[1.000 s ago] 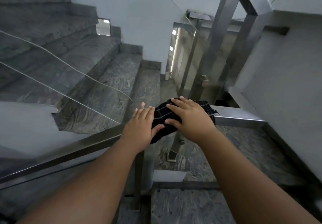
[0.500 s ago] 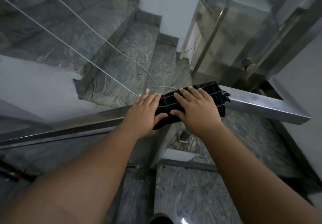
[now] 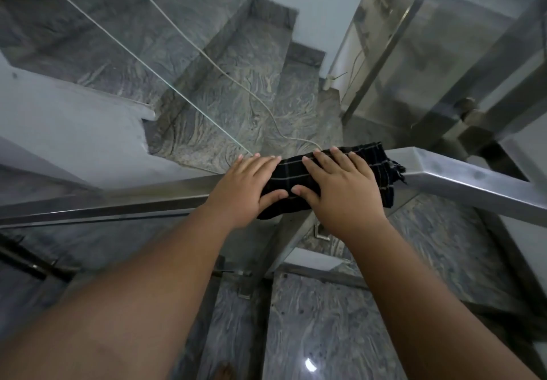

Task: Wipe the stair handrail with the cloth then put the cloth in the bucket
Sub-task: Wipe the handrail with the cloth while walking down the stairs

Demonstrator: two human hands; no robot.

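A dark checked cloth (image 3: 377,162) is draped over the steel handrail (image 3: 461,183) at the bend where it turns. My left hand (image 3: 245,190) lies flat on the cloth's left end, thumb tucked under the rail's near side. My right hand (image 3: 340,190) presses flat on the cloth's middle, fingers spread over the rail top. The cloth's frayed right end sticks out past my right hand. No bucket is in view.
Glass panels (image 3: 118,54) hang under the rail. Grey marble stairs (image 3: 236,78) climb away beyond it, with a thin white cable (image 3: 266,107) trailing down them. Steel posts (image 3: 473,69) rise at the upper right. A marble landing (image 3: 325,320) lies below.
The head camera has tilted further down and moved closer over the rail. Both hands stay flat on the cloth at the rail's bend, with only a slight shift.
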